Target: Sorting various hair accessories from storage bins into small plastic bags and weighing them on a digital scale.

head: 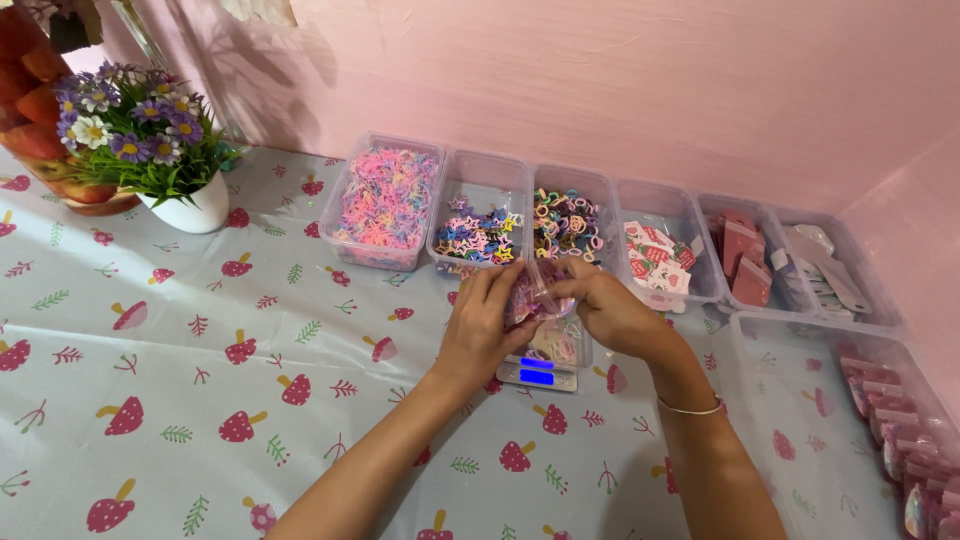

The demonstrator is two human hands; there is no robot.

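Both my hands hold a small clear plastic bag [531, 298] filled with tiny colourful pieces, above a small digital scale [538, 376] with a blue display. My left hand [480, 325] grips the bag's left side. My right hand [608, 310] pinches its top right edge; a thin bracelet circles that wrist. A clear cup of small pieces [560, 345] sits on the scale, partly hidden by my hands.
A row of clear bins lines the pink wall: pastel bands [385, 200], star pieces [478, 235], ring pieces [566, 222], printed cards [658, 255], pink cards [740, 255], white cards [825, 270]. A larger bin [800, 400] stands right. A flower pot [185, 205] stands at left.
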